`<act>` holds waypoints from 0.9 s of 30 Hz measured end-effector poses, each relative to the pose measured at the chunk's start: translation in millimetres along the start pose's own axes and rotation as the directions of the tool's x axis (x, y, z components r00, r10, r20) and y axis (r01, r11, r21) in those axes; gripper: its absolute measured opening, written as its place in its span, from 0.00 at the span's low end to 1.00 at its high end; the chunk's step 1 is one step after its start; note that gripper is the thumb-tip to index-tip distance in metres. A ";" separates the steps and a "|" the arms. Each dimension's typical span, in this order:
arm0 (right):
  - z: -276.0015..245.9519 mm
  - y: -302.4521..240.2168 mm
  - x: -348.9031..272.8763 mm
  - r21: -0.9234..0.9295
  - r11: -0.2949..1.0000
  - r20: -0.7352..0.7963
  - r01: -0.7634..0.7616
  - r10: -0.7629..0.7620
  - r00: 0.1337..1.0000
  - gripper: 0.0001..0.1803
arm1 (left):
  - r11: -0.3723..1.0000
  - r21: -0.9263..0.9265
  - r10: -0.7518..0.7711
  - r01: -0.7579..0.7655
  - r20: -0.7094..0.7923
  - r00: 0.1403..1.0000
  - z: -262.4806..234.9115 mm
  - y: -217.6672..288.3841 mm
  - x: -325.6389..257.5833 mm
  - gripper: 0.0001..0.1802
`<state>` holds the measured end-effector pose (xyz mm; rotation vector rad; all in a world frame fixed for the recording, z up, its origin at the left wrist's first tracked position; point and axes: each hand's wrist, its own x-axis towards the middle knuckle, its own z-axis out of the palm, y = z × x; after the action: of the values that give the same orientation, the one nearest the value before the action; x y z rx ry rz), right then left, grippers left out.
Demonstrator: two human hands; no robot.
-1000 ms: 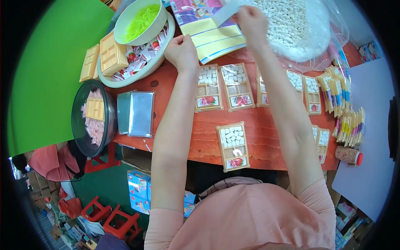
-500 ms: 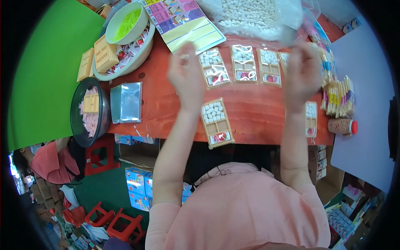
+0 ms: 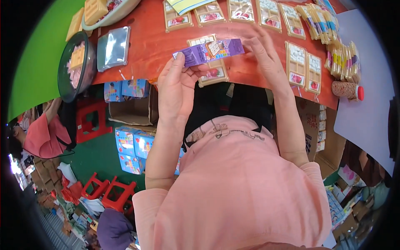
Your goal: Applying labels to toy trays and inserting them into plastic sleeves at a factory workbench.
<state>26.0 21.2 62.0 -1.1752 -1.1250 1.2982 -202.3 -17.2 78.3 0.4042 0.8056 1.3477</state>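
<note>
A purple printed card strip (image 3: 215,51) is pinched by its left end between the thumb and fingers of my left hand (image 3: 177,83). The strip lies over a small tan compartment tray (image 3: 216,78) at the table's front edge and hides its middle; white pieces show above it and a red-and-white packet below. Just beyond the strip's right end is my right hand (image 3: 268,60), its fingers stretched out and slightly blurred, with nothing seen in them. Two more filled trays (image 3: 296,62) sit to the right of that hand.
Filled trays (image 3: 239,10) line the back of the red table (image 3: 154,46). Bundled slim packets (image 3: 343,62) and a red-lidded jar (image 3: 348,90) stand at the right. Clear plastic sleeves (image 3: 113,48) and a dark bowl (image 3: 89,68) are on the left. A person (image 3: 46,133) is beyond the bowl.
My left hand has come down and now holds the purple card strip over the front tray. My right hand has moved left and nearer. The view has shifted, so the table sits higher.
</note>
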 end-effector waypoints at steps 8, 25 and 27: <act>5.7 22.1 -32.4 0.005 0.998 0.128 -0.058 0.057 0.990 0.26 | 0.985 0.158 -0.041 0.074 -0.203 0.978 -29.0 -20.2 -28.2 0.12; 21.0 42.4 -13.1 -0.466 0.875 0.070 0.126 -0.106 0.992 0.07 | 0.791 0.611 0.220 0.027 -0.326 0.919 -42.7 -33.4 10.1 0.09; 20.6 42.8 -12.8 -0.527 0.830 0.095 0.183 -0.157 0.983 0.08 | 0.777 0.628 0.219 0.043 -0.333 0.917 -40.9 -31.7 12.9 0.10</act>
<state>1.8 5.9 22.0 -1.4063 -1.6577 0.8961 -209.1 -19.0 25.4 0.7146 1.6108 1.2338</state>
